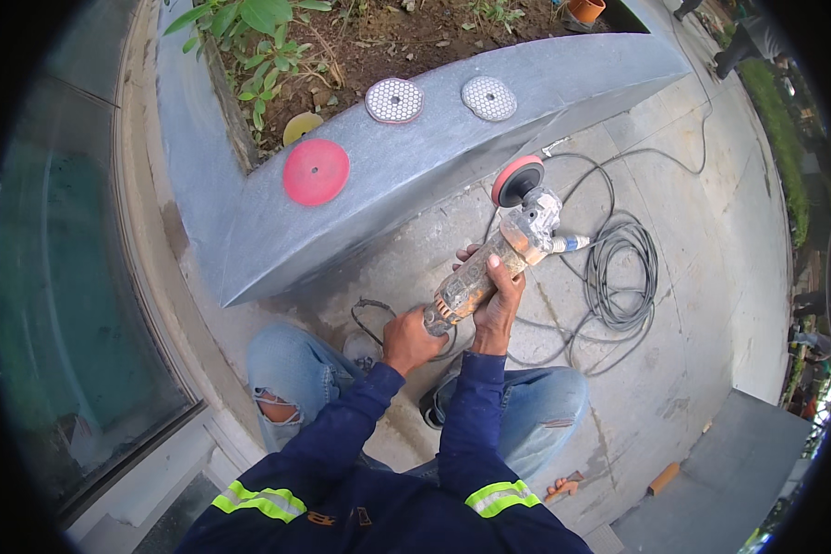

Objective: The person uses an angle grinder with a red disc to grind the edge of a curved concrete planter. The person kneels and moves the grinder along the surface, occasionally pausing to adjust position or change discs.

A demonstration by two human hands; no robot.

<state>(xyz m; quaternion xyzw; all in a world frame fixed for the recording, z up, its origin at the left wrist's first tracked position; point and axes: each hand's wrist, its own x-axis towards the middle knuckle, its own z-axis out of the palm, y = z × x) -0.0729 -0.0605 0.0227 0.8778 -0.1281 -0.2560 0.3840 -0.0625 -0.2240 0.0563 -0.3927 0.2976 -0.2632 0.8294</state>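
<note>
I hold an angle grinder [483, 273], dusty grey and orange, with a pink-edged polishing disc [517, 180] on its head. My left hand [410, 340] is closed on the rear end of the grinder. My right hand [497, 305] grips its body further forward, thumb on top. A pink disc [316, 185] and two white honeycomb-patterned pads [393, 100] lie on the grey ledge [443, 152] of the planter, with a yellow disc [301, 126] behind them. I am low over the paving in torn jeans, both knees in view.
Coiled grey cable [619, 305] lies on the paving to my right, near a grey slab [748, 462]. A glass panel [83, 305] borders the left. Plants [263, 37] grow in the planter. People [748, 42] appear at the far right. Small objects [563, 487] at lower right are unclear.
</note>
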